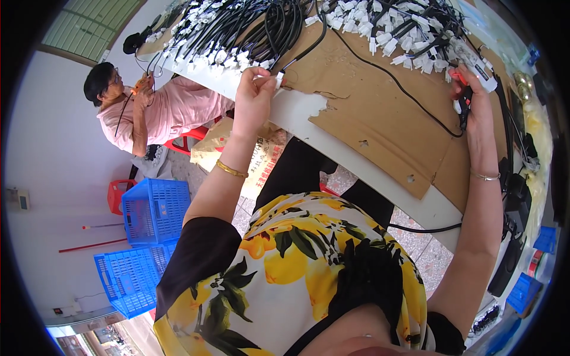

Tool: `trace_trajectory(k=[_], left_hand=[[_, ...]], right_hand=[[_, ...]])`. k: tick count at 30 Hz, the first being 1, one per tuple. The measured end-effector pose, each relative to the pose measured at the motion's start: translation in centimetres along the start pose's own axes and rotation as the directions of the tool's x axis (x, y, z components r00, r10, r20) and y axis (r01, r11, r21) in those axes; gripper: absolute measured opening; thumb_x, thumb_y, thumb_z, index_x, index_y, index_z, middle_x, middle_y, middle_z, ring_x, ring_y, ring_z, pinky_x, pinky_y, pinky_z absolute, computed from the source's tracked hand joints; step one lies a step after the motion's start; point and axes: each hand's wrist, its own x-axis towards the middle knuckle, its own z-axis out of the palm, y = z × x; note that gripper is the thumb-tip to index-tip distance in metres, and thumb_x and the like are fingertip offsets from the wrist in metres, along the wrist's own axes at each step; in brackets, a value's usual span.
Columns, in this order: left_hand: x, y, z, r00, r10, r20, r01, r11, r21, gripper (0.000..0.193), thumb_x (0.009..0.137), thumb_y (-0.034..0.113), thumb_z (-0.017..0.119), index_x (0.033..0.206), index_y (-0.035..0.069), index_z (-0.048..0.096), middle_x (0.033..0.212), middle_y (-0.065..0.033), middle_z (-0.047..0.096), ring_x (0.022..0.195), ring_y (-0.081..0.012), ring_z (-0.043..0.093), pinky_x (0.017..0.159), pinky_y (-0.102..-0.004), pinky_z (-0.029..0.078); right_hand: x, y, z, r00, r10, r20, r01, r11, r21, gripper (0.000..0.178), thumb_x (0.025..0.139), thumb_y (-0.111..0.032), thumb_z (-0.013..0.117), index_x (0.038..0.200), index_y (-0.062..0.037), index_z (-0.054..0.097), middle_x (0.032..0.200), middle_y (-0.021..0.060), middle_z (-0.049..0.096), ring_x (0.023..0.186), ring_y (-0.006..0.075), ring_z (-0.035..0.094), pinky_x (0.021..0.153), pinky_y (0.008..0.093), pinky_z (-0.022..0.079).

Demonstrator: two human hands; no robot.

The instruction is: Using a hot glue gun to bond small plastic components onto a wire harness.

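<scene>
Black cable up by the table's near edge, its white connector pinched between our left hand's closed fingertips, apparently for steadiness! Our right hand curls round a red-and-black tool toward the right edge, seemingly for control.

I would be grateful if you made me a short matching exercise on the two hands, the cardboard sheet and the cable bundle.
1. Left hand
2. Right hand
3. Cardboard sheet
4. Cable bundle

A. Brown, with a torn edge
B. Holds a red-and-black hand tool
C. Black and looped
D. Pinches a small white connector

Pairs: 1-D, 2-B, 3-A, 4-C
</scene>
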Motion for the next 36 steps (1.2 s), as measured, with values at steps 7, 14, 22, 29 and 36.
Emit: trace_trajectory(k=[7,14,22,29,36], left_hand=[[-0.2,-1.2,0.8,0.948,0.22,-0.231,-0.102,0.895,0.434,0.011,0.077,0.003,0.055,0.085,0.002,0.047,0.071,-0.0118,0.061,0.059,-0.0156,0.057,0.055,-0.0262,0.043],[0.4,-0.6,1.1,0.906,0.295,-0.303,-0.145,0.89,0.433,0.013,0.074,0.004,0.059,0.081,0.001,0.048,0.065,-0.0119,0.06,0.056,-0.0188,0.058,0.053,-0.0281,0.044],[-0.9,-0.5,1.1,0.865,0.466,-0.189,-0.206,0.67,0.713,0.015,0.07,0.004,0.062,0.076,0.002,0.048,0.062,-0.0109,0.057,0.056,-0.0255,0.057,0.052,-0.0308,0.045],[-1.4,-0.7,0.8,0.802,0.598,0.013,-0.364,0.47,0.804,0.012,0.071,0.001,0.057,0.079,0.004,0.048,0.06,-0.01,0.055,0.054,-0.0268,0.055,0.048,-0.0345,0.044],[-2.3,0.8,1.4,0.817,0.573,0.064,-0.385,0.461,0.8,0.03,0.068,0.007,0.062,0.093,0.005,0.046,0.066,-0.0089,0.057,0.058,-0.0254,0.057,0.052,-0.033,0.045]], right_hand=[[0.0,0.1,-0.2,1.0,0.016,0.002,-0.016,1.0,-0.023,0.025,0.078,-0.021,0.058,0.096,-0.0025,0.056,0.081,0.0048,0.062,0.056,0.0055,0.044,0.049,0.0183,0.036],[-0.5,-0.2,0.5,1.0,-0.017,-0.011,0.017,0.999,-0.037,0.023,0.079,-0.023,0.058,0.088,-0.0022,0.058,0.073,0.0011,0.057,0.054,0.0065,0.043,0.05,0.0208,0.035],[0.0,0.1,0.0,1.0,0.021,0.012,-0.021,1.0,-0.017,0.026,0.078,-0.023,0.059,0.095,-0.0033,0.055,0.079,0.0044,0.059,0.054,0.0074,0.043,0.05,0.0214,0.035],[0.1,0.4,-0.6,1.0,-0.003,0.024,0.003,1.0,0.023,0.026,0.078,-0.02,0.059,0.096,-0.0028,0.054,0.08,0.0054,0.061,0.055,0.007,0.044,0.049,0.021,0.036],[0.4,0.6,-1.0,0.998,-0.007,0.068,0.005,0.999,0.032,0.024,0.078,-0.02,0.058,0.094,-0.0022,0.055,0.08,0.0049,0.061,0.055,0.0066,0.045,0.048,0.0209,0.036]])
